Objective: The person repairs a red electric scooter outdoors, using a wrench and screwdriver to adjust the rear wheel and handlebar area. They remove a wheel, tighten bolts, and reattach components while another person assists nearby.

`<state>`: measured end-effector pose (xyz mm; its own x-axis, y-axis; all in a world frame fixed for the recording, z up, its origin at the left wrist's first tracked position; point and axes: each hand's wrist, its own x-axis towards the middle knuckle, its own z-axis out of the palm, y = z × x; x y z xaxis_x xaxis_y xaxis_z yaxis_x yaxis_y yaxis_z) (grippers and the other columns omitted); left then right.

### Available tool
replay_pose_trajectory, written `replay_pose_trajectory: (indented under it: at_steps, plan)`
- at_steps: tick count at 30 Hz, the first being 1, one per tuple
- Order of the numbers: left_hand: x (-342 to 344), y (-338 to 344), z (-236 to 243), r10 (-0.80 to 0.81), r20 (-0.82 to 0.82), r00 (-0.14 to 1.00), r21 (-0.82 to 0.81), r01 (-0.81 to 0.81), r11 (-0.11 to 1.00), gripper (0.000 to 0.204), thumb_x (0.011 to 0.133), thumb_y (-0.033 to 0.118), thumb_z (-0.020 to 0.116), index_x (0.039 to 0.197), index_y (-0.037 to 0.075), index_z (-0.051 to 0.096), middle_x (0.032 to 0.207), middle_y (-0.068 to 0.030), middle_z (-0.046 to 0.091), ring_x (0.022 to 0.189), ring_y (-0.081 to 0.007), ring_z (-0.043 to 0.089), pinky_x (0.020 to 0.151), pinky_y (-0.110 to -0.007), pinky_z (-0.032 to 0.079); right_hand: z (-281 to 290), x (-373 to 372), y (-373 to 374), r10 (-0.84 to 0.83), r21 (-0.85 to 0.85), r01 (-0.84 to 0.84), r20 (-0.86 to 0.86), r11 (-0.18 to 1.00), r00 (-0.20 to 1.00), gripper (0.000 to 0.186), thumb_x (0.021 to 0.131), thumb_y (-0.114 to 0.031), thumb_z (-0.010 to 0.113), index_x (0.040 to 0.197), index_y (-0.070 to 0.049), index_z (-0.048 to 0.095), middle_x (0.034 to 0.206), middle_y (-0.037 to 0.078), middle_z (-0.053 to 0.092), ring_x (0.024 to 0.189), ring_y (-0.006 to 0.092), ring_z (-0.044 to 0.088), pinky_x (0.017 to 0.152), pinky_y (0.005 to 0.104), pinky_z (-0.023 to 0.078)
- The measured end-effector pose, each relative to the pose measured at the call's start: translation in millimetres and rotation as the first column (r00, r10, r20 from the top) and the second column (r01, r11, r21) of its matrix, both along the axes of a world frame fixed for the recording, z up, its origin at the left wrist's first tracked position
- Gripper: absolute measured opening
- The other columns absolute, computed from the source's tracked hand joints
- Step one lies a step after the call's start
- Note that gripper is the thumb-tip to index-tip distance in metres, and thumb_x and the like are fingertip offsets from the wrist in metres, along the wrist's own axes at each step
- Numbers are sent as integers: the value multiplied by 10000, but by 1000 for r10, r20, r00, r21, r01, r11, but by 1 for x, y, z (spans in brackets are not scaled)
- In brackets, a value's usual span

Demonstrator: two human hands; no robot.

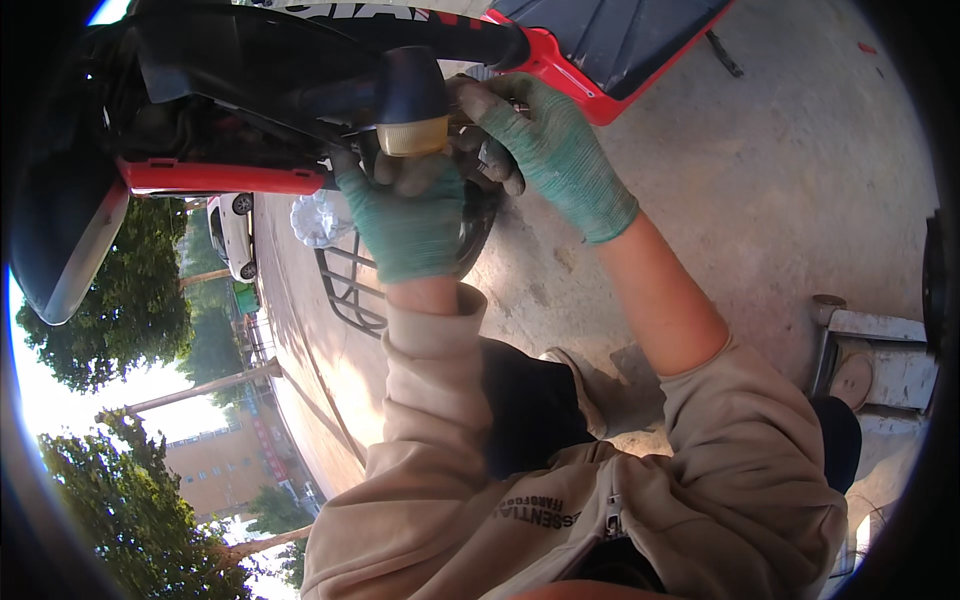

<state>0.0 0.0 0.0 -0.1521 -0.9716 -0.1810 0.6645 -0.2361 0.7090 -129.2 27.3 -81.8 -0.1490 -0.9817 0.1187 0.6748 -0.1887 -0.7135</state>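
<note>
Scooter turn-signal lamp [412, 135] sits just above your left hand [405, 215], fingers curled beneath it; your right hand [545, 140] grips the fitting beside it.

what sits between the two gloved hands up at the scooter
In the head view, the amber turn-signal lens on its dark stalk sits between the left hand and the right hand.
</note>
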Motion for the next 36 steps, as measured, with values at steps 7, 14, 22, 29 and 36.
replay_pose_trajectory:
  at_steps: [7, 14, 22, 29, 36]
  plan:
    - [-25, 18, 4, 163, 141, 976, -9, -164, 986, 406, 995, 437, 561, 741, 134, 470, 590, 49, 393, 466, -100, 367, 449, -224, 389, 6, -2, 5, -62, -9, 63, 73, 998, 995, 264, 915, -58, 681, 1149, -3, 574, 1017, 97, 689, 865, 138, 700, 709, 235, 602]
    - [0, -4, -1, -91, 14, 996, -81, 92, 992, 386, 1002, 409, 547, 731, 147, 460, 568, 62, 386, 463, -85, 355, 459, -210, 384, 5, 4, 2, -159, -35, 156, -120, 987, 980, 263, 928, -123, 686, 1149, 2, 617, 968, 96, 702, 851, 114, 693, 713, 247, 573]
    - [12, -15, -11, -149, 7, 989, -159, 149, 976, 362, 986, 368, 565, 714, 154, 459, 579, 61, 402, 462, -78, 359, 461, -205, 377, -1, 11, 0, -299, -160, 275, -152, 948, 942, 306, 920, -211, 711, 1145, -16, 639, 983, 82, 699, 858, 117, 696, 750, 254, 582]
    - [16, -21, -15, -172, -8, 985, -172, 168, 971, 352, 938, 447, 626, 839, 113, 578, 660, 38, 505, 487, -97, 402, 447, -208, 397, -2, 13, 1, -235, -29, 234, -197, 972, 952, 258, 900, -116, 709, 1129, -22, 638, 1015, 91, 691, 898, 146, 687, 815, 278, 574]
    - [11, -26, -30, 271, 504, 820, -444, -23, 896, 481, 926, 465, 631, 1145, 43, 558, 960, -91, 619, 550, -119, 481, 533, -220, 455, -5, 14, -11, -347, -197, 323, -99, 926, 933, 279, 911, -132, 707, 1149, -15, 622, 955, 87, 697, 834, 134, 685, 780, 276, 575]
